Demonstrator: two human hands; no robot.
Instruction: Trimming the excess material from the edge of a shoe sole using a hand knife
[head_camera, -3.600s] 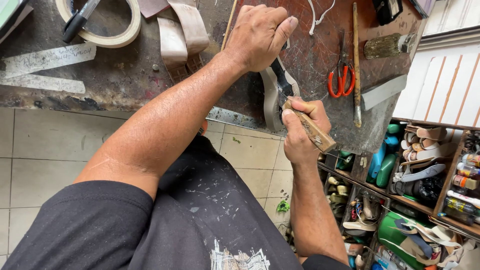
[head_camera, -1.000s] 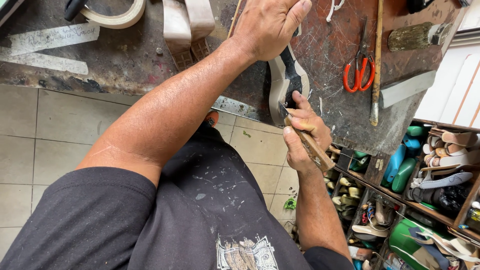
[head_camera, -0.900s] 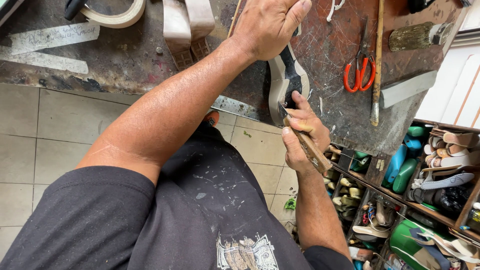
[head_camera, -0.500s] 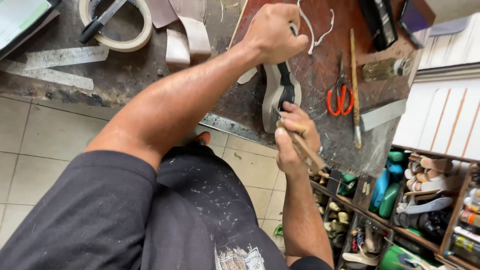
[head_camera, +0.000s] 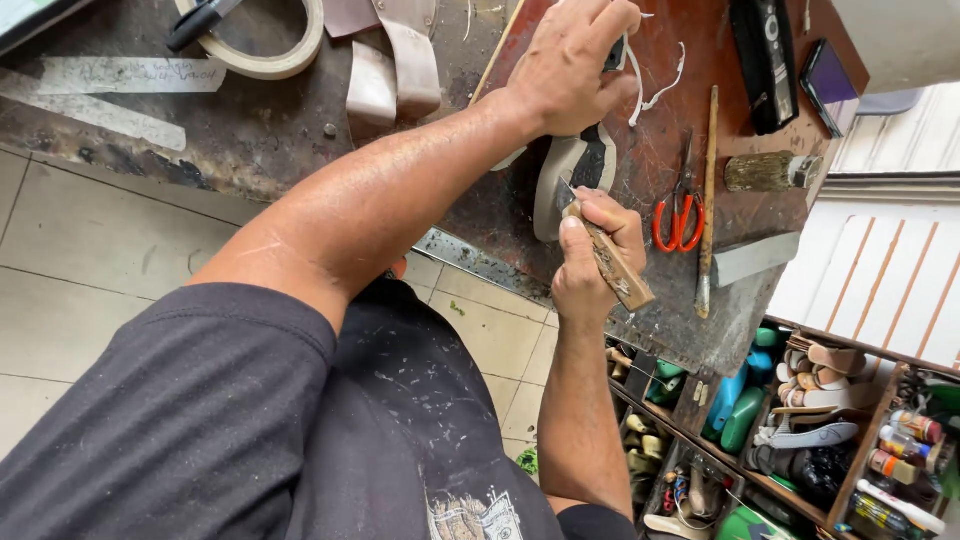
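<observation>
Landmark: worn, stained wooden workbench (head_camera: 250, 130). On it, far left, beige tape roll (head_camera: 262, 55); right of centre, pale shoe sole (head_camera: 570, 180); farther right, red-handled scissors (head_camera: 680, 205); below its right edge, compartmented wooden storage rack (head_camera: 800, 430).

Bench: your worn, stained workbench (head_camera: 250, 130) spans the top of the view.
On its left: a tape roll (head_camera: 262, 45) and folded tan straps (head_camera: 392, 62).
Centre: the pale sole (head_camera: 560, 180) lies on the reddish surface.
Right: red-handled scissors (head_camera: 680, 205), a long stick (head_camera: 706, 200), a brush (head_camera: 770, 172), a dark phone (head_camera: 832, 82).
</observation>
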